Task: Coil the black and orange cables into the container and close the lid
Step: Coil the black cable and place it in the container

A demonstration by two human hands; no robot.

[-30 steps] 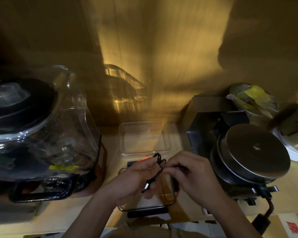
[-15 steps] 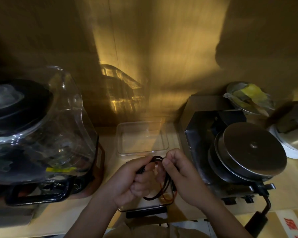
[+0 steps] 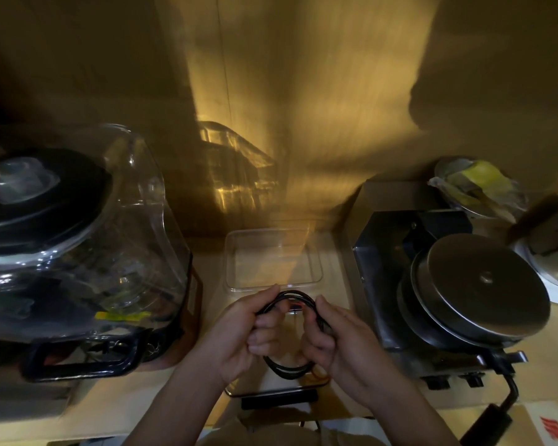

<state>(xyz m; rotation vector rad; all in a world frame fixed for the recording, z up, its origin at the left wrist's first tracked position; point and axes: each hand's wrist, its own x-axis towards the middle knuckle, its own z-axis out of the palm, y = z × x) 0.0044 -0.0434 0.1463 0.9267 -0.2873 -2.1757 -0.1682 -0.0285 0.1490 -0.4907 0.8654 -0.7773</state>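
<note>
Your black cable [image 3: 289, 370] is looped between both hands, above the clear container [image 3: 273, 389] at the counter's [image 3: 110, 410] front edge; something orange [image 3: 319, 375] shows inside it. Your left hand [image 3: 239, 336] and right hand [image 3: 339, 342] each curl closed around the loop. The lid [image 3: 273, 259] lies just behind, hemmed between the blender [image 3: 78, 252] and the metal appliance [image 3: 448, 300].

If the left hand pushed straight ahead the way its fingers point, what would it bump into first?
The left hand points inward, across the black cable loop it grips. Pushed that way it would probably meet the right hand first, which holds the loop's other side. Depth between them is hard to judge.
</note>
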